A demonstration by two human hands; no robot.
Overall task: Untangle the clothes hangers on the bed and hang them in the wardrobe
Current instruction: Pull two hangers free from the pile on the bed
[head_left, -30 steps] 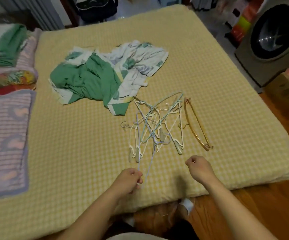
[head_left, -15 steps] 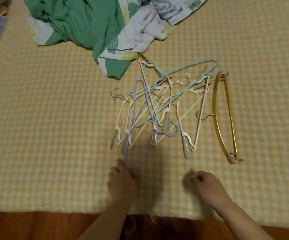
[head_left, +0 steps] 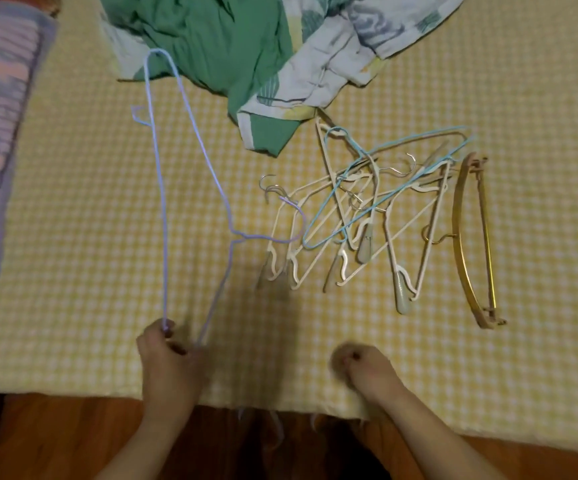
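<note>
The lilac wire hanger (head_left: 163, 188) is lifted to the left of the pile, and our left hand (head_left: 168, 358) pinches its lower corner between curled fingers. Its hook reaches to the right and seems to touch the nearest white hanger, so we judge it is not fully free yet.

The tangled hangers (head_left: 360, 216) lie on the bed (head_left: 73, 341), white and light blue ones crossed over each other, just below the green and patterned clothes (head_left: 246, 57). The gold hanger (head_left: 471, 244) lies alone beside the pile on the right.

Our right hand (head_left: 363, 368) rests near the bed edge with fingers curled, and it appears to hold nothing.

To do this step well, we should turn the lilac hanger so its hook slides out from the white one, not pull it straight. The right hand could press the pile down so that it does not follow. The wardrobe is not in view.
</note>
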